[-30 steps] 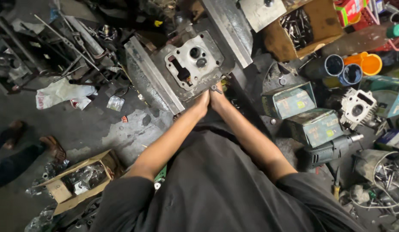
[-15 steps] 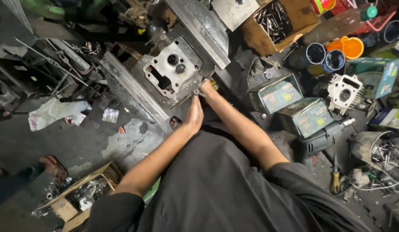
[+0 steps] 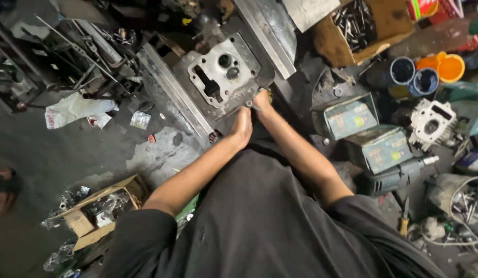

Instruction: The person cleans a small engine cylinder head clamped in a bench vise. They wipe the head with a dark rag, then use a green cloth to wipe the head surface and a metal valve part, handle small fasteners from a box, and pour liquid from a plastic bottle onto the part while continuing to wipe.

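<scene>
Nearest the camera is the person's black shirt, both bare forearms reaching forward from it over a grimy, oil-stained grey concrete floor (image 3: 84,154). The left hand (image 3: 242,127) lies with fingers straight and together, its edge pressed against the near rim of a grey cast-metal engine cylinder head (image 3: 222,75); it grips nothing that shows. The right hand (image 3: 260,98) is curled at the near right corner of that same part, touching it; whether it holds a small tool there cannot be told.

The cylinder head sits face up, with round ports and a dark slot in its pale top, on a dark plate between two long steel angle bars (image 3: 174,92) that run diagonally.

To the left, low down, an open brown cardboard box (image 3: 94,216) holds clear plastic wrapping. Further left lie a crumpled white plastic bag (image 3: 76,109) and a tangle of thin metal rods (image 3: 89,67).

To the right stand two worn green metal tins (image 3: 362,128), a grey-green electric drill (image 3: 398,175) lying on its side, and a pale aluminium engine casting (image 3: 432,123). Beyond them are blue and orange plastic cups (image 3: 429,72) and, farthest, a brown cardboard box of loose metal parts (image 3: 362,28).
</scene>
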The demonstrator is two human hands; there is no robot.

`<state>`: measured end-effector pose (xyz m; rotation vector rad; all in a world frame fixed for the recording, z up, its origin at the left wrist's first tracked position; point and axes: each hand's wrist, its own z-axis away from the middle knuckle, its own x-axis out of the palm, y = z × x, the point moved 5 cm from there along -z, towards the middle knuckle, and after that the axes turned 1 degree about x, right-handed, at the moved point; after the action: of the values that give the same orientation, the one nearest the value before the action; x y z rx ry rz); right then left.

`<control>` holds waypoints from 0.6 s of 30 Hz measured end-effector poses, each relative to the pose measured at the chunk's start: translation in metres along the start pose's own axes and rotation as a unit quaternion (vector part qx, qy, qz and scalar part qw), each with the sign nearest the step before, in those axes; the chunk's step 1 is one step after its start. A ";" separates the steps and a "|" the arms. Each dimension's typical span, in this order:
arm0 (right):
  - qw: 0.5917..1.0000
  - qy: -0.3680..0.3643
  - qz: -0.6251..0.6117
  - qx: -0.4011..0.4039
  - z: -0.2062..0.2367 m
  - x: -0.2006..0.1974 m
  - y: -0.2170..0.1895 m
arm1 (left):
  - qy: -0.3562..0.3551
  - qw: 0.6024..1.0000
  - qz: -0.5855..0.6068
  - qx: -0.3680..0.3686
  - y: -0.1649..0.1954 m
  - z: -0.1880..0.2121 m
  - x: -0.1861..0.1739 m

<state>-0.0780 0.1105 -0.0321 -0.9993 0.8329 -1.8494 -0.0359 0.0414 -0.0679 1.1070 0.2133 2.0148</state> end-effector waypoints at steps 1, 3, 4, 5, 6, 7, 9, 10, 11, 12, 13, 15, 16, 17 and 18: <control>1.000 0.004 0.004 -0.013 0.002 -0.001 0.001 | 0.009 0.999 -0.030 -0.021 0.003 -0.008 -0.001; 1.000 0.023 -0.001 0.000 0.011 -0.001 0.011 | 0.019 0.996 -0.074 -0.054 0.011 -0.020 -0.002; 0.999 0.026 -0.001 0.022 0.010 -0.001 0.014 | 0.025 0.994 -0.088 -0.056 0.012 -0.021 -0.002; 0.999 0.024 -0.009 0.039 0.011 0.001 0.018 | 0.030 0.993 -0.099 -0.052 0.012 -0.020 -0.005; 0.998 0.012 -0.028 0.054 0.006 0.003 0.016 | 0.040 0.992 -0.110 -0.040 0.010 -0.017 -0.008; 0.996 -0.009 -0.051 0.068 0.002 0.005 0.017 | 0.049 0.991 -0.121 -0.020 0.007 -0.010 -0.010; 0.995 -0.040 -0.063 0.073 -0.011 0.007 0.010 | 0.028 0.993 -0.111 0.016 0.001 0.003 -0.009; 0.997 -0.035 -0.041 0.055 -0.014 0.005 0.007 | 0.006 0.995 -0.100 0.029 -0.001 0.005 -0.006; 0.999 -0.031 -0.019 0.034 -0.015 0.004 0.003 | -0.009 0.995 -0.097 0.027 -0.002 0.005 -0.004; 1.000 -0.026 -0.005 0.016 -0.013 0.003 0.002 | 0.016 0.994 -0.105 -0.006 -0.005 0.001 -0.005; 1.000 -0.021 -0.001 0.000 -0.010 0.002 0.001 | 0.037 0.991 -0.119 -0.043 -0.005 -0.006 -0.006; 1.000 -0.009 -0.016 -0.023 0.002 0.001 0.005 | 0.075 0.988 -0.104 -0.091 -0.003 -0.019 -0.006; 1.000 0.002 -0.012 -0.013 0.005 0.001 0.007 | 0.076 0.987 -0.119 -0.077 0.002 -0.023 -0.004; 1.000 0.020 0.022 -0.007 0.006 -0.001 0.008 | 0.078 0.986 -0.135 -0.065 0.003 -0.023 -0.004; 1.000 0.003 -0.003 0.019 0.004 0.001 0.009 | 0.081 0.984 -0.148 -0.054 0.002 -0.022 -0.005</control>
<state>-0.0713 0.1050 -0.0372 -0.9728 0.7961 -1.8675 -0.0525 0.0411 -0.0828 0.7929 0.3288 1.8252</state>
